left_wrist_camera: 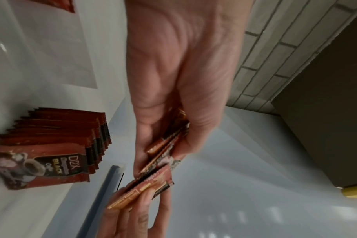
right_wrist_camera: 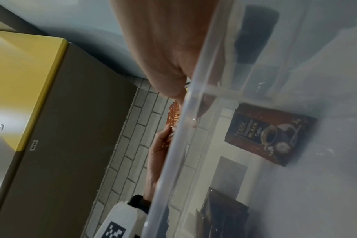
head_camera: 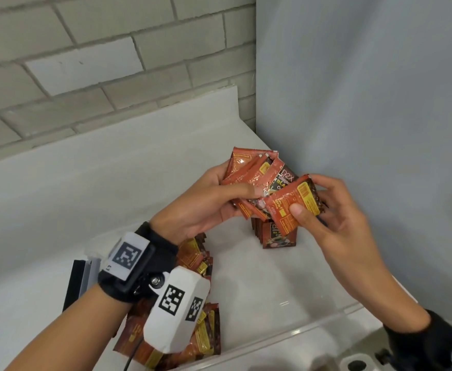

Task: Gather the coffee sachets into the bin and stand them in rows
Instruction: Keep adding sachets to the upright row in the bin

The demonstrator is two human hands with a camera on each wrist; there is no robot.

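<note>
Both hands meet above the clear bin (head_camera: pixel 286 341). The left hand (head_camera: pixel 206 202) clutches a loose fan of coffee sachets (head_camera: pixel 251 172), thumb pressed across them. At its three o'clock, the right hand (head_camera: pixel 326 210) pinches a single sachet (head_camera: pixel 291 204) between thumb and fingers, its edge touching the fan. Below them, a row of sachets (head_camera: pixel 278 235) stands upright at the bin's far end; at seven o'clock, more sachets (head_camera: pixel 206 333) lie heaped under the left wrist.
</note>
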